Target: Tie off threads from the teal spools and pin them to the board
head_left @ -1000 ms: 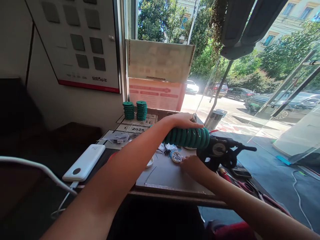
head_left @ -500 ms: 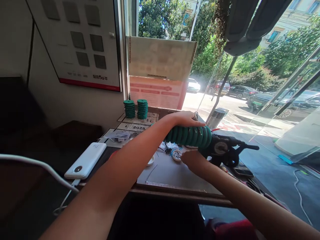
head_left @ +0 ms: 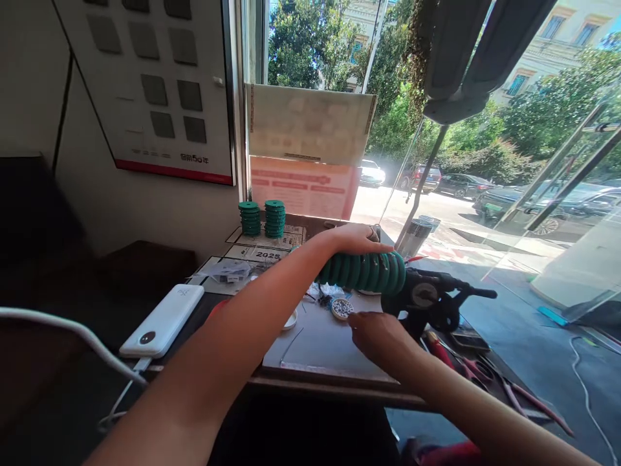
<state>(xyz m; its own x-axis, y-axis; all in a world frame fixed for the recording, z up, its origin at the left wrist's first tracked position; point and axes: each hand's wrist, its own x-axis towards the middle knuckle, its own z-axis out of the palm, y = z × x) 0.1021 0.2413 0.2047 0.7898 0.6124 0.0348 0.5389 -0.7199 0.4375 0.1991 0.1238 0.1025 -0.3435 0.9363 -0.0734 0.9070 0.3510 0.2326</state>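
Observation:
My left hand (head_left: 356,239) lies over the top of a row of green ridged spools (head_left: 373,272), its thumb along them and its other fingers hidden on the far side. The spools sit side by side on a black hand-crank winder (head_left: 427,298) at the table's right. Below them, my right hand (head_left: 376,330) is closed, its fingertips pressed together beside a small round dish of tiny pale beads (head_left: 342,309). Whatever those fingertips hold is too small to make out.
Two stacks of green spools (head_left: 274,219) stand at the back left. A white power bank (head_left: 162,321) with a cable lies left, near plastic bags (head_left: 230,270). Red-handled pliers (head_left: 478,372) and a phone (head_left: 470,340) lie right. A window borders the table.
My right hand and forearm have dropped a little toward me, away from the winder, uncovering more of the pliers. My left hand stays on the spools. The view has tilted slightly.

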